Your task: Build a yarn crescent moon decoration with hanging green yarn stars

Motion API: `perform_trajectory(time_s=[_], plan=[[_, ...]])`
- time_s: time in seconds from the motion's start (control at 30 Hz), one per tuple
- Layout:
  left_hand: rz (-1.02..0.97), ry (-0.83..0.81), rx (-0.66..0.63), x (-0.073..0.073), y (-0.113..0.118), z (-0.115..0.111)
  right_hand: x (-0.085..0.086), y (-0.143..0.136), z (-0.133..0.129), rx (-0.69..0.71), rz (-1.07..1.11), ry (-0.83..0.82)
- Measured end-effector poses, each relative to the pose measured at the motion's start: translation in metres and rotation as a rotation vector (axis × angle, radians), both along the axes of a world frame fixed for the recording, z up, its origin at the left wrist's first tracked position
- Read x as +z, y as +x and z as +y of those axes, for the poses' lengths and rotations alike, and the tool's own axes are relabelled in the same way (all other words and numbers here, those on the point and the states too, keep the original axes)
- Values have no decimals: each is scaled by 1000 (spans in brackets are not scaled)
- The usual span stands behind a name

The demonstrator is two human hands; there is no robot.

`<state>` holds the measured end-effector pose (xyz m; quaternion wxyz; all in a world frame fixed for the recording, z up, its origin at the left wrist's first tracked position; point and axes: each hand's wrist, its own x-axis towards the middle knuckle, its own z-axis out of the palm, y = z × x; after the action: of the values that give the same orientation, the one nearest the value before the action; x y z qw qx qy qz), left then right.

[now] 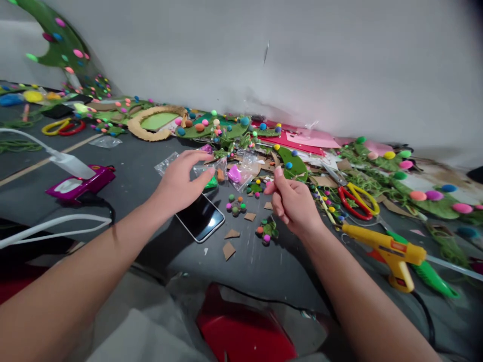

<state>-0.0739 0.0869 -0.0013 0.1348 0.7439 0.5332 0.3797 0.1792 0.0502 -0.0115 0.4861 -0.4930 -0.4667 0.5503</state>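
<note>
Purple lump (pixel 234 174) (in clear plastic (pixel 249 165)) lies between the hands (pixel 184 178) (pixel 296 207).

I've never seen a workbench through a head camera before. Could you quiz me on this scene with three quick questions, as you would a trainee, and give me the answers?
1. True or false: the yellow glue gun lies on the person's left side.

2. Which thing lies on the dark table, just below the left hand in the picture?
A) a mug
B) a phone
C) a roll of tape

3. Fill in the blank: the scissors near the glue gun have one red handle loop and one ____ loop.

Key: 1. False; it lies on the right. 2. B. 3. Yellow.
</note>
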Motion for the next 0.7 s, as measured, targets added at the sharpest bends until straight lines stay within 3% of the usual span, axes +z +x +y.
perform_trajectory(time_s=[0.1,0.23,0.33,0.5,0.7], plan=[[-116,-74,-126,4,17,-22,1,-1,1,14,33,-22],[-173,-192,-326,7,31,-48,5,-3,0,254,229,-107],[-94,-124,-383,7,34,-56,7,-3,-6,407,306,-113],[6,87,-383,2,33,-54,5,-5,-14,522,288,-101],[15,155,-460,0,32,-53,3,-6,-14,526,98,-48]])
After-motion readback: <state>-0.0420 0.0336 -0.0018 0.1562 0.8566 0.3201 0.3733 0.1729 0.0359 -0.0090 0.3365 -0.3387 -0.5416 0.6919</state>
